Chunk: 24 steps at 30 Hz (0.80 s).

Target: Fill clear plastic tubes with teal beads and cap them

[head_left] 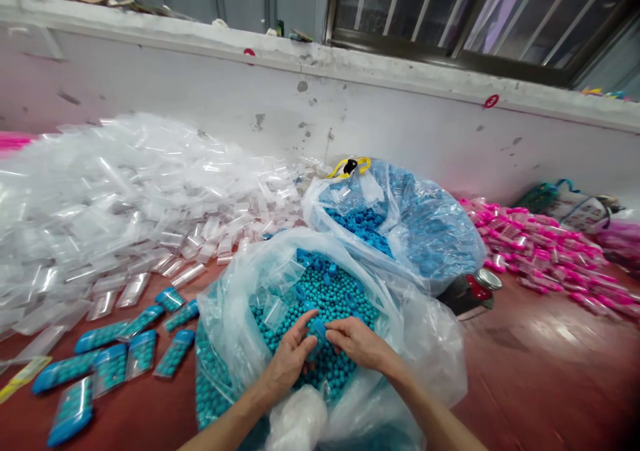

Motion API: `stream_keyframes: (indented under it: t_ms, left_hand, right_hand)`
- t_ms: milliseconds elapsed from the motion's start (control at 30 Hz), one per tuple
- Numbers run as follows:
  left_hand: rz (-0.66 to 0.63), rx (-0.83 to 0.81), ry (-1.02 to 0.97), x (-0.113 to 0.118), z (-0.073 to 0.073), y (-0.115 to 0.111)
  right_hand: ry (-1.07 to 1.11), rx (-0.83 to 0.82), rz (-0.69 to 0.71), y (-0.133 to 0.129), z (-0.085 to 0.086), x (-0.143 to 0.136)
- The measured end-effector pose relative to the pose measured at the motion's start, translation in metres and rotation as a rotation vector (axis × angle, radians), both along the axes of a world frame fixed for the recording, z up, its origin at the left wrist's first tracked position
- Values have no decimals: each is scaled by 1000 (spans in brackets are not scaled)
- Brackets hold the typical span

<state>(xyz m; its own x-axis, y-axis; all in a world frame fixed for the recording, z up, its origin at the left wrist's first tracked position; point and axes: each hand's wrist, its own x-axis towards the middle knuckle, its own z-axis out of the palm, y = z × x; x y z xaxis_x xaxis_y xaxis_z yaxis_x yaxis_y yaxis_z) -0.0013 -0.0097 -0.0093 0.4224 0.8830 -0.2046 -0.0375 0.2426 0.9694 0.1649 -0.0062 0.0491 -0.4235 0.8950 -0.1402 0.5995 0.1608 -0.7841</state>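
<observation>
The left hand (pixel 293 351) is holding a blue cap (pixel 317 332) between partly curled fingers and thumb; the right hand (pixel 356 342) is pinching its edge, fingers nearly closed. The cap is sitting just over teal beads (pixel 341 299) in an open plastic bag (pixel 233 306). From that bag, a second bag (pixel 443 228) with blue pieces is resting at one o'clock, bead-filled packs (pixel 111 364) are lying on the red desk (pixel 525 371) at nine, clear sleeves (pixel 135 191) are forming a heap at ten, and pink items (pixel 545 248) are lying at two.
</observation>
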Motion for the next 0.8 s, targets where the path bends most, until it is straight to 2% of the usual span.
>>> stream_keyframes:
  t_ms: [167, 367, 467, 567, 633, 733, 800]
  left_hand:
    - [-27, -23, 4, 0, 2, -2]
    - [28, -16, -29, 4, -1, -1]
    - [63, -7, -26, 4, -3, 1]
    - [36, -38, -18, -1, 2, 4]
    - [-9, -71, -13, -3, 7, 4]
    - [-60, -69, -8, 0, 14, 2]
    - [-38, -54, 3, 4, 17, -1]
  right_hand:
    - [-96, 49, 73, 2, 6, 3]
    - [-133, 103, 103, -2, -2, 0]
    - [-14, 18, 17, -5, -8, -1]
    - [212, -265, -79, -5, -8, 4]
    - [369, -389, -166, -1, -6, 9]
    - [480, -364, -354, 5, -4, 10]
    - [413, -236, -405, 7, -4, 5]
